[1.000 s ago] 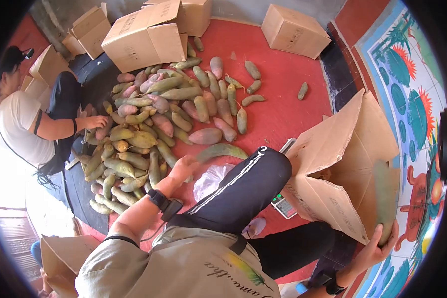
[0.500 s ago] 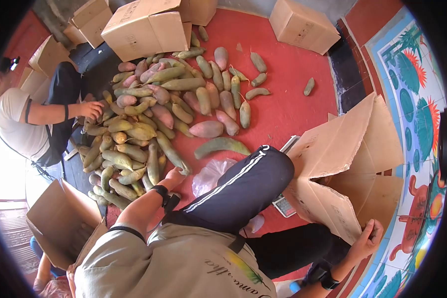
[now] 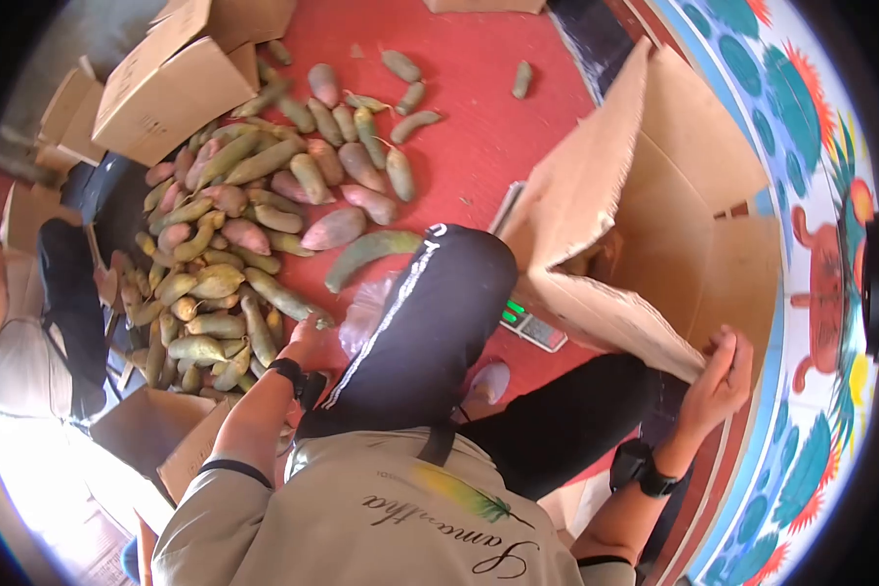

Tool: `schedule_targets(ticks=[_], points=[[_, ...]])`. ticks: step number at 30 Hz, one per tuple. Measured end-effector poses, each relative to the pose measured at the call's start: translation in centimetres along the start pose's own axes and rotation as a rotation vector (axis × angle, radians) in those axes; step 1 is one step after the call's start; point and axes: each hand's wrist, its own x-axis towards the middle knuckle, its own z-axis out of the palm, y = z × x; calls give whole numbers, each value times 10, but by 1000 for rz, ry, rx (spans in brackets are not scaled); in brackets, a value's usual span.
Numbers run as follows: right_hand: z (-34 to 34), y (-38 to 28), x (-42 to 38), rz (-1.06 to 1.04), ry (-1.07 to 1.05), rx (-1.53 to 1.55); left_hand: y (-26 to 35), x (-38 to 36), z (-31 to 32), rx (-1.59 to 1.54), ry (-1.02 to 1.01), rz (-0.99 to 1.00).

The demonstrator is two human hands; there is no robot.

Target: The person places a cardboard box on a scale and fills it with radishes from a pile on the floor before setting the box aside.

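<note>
My left hand (image 3: 306, 342) is closed around the near end of a long green gourd-like vegetable (image 3: 272, 290) at the edge of a large pile. The pile mixes green, yellowish and pinkish long vegetables (image 3: 215, 283). My right hand (image 3: 721, 379) grips the flap edge of an open cardboard box (image 3: 576, 195) on my right. Inside that box a few vegetables (image 3: 596, 256) show partly through the gap between flaps. Beneath the box, a scale (image 3: 535, 330) with green lit digits sticks out.
A larger curved green vegetable (image 3: 366, 256) and a clear plastic bag (image 3: 364, 311) lie by my knee. More cardboard boxes (image 3: 171, 98) stand at the back left, another (image 3: 156, 425) near my left elbow. A co-worker (image 3: 39, 342) sits at the left. A painted tile wall (image 3: 801, 146) bounds the right.
My view has swung right, so the pile appears further left and the box sits more central. The scale's green digits now show. Both hands keep their places on the vegetable and flap.
</note>
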Motion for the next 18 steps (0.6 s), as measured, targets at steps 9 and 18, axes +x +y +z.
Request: schedule_targets(ticks=[9, 18], points=[[4, -6, 0, 3, 22, -5, -15, 11, 3, 11, 43, 8], [4, -1, -5, 34, 12, 20, -2, 0, -2, 102, 40, 27]])
